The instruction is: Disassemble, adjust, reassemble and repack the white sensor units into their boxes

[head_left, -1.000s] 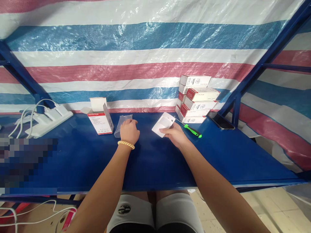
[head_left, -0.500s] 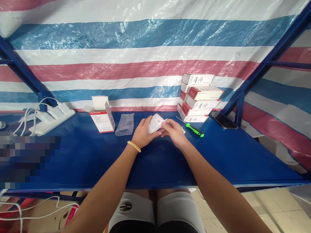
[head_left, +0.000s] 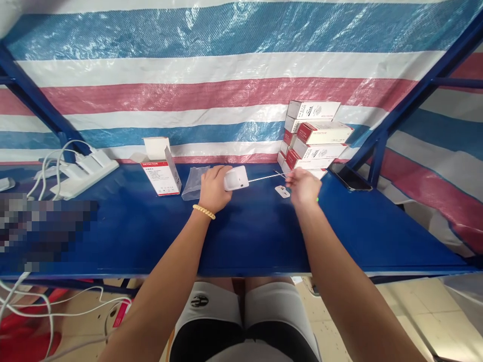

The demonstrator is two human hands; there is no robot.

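Observation:
My left hand (head_left: 215,190) is closed around a white handheld detector (head_left: 237,178), lifted over the blue table. From its right end a thin silver telescopic antenna (head_left: 266,177) runs out to my right hand (head_left: 305,187). The right fingers pinch the far end of that antenna and are a little blurred. Below the antenna a small white piece (head_left: 282,191) lies on the table. A screwdriver is mostly hidden under my right hand; only its shaft tip (head_left: 278,174) and a bit of green handle show.
An opened detector box (head_left: 163,178) and a clear plastic bag (head_left: 191,183) stand left of my hands. Stacked red-and-white boxes (head_left: 320,133) rise at the back right, beside a black phone (head_left: 350,177). A white power strip (head_left: 85,176) with cables sits far left.
My right hand has moved right, away from the detector, and the antenna now stretches between them. The detector has turned in my left hand. The view has tilted slightly down.

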